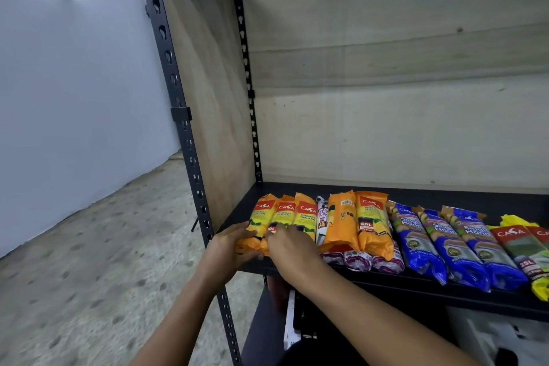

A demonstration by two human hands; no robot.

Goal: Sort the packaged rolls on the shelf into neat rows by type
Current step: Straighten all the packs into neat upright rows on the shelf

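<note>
Gripping orange Casa garbage-bag rolls at the left end of the black shelf (430, 196), with both hands.

The left hand (234, 246) had its grip curled round the near end of the leftmost orange roll (257, 218), thumb on top. The right hand (292, 249) had its grip bent over the near end of the second orange roll (282, 214), which touched the third orange roll (306, 212). Just to the right lay a white drawstring-bag roll (322, 217), then two more orange rolls (356, 220) resting on purple rolls (359, 260), three blue rolls (445, 246) side by side, and green-and-red Casa rolls (523, 246) at the far right.
</note>
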